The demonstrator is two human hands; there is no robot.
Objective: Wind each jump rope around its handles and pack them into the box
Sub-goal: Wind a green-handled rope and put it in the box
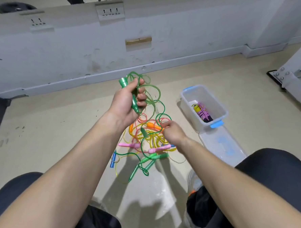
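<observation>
My left hand (126, 103) grips a green jump rope handle (129, 94), raised above the floor, with loops of green rope (152, 90) trailing off it to the right. My right hand (173, 132) reaches down into a tangled pile of jump ropes (148, 145) on the floor and pinches a strand near an orange handle (153, 125). The pile holds pink, green, blue and orange handles with yellow, pink and green cords. A clear plastic box (186, 101) with blue latches stands to the right, with one wound purple rope (203, 112) inside.
The box's clear lid (222, 144) lies on the floor just in front of the box. A grey wall and skirting run across the back. A metal frame (290, 80) stands at the far right. My knees and a plastic bag (194, 181) are at the bottom.
</observation>
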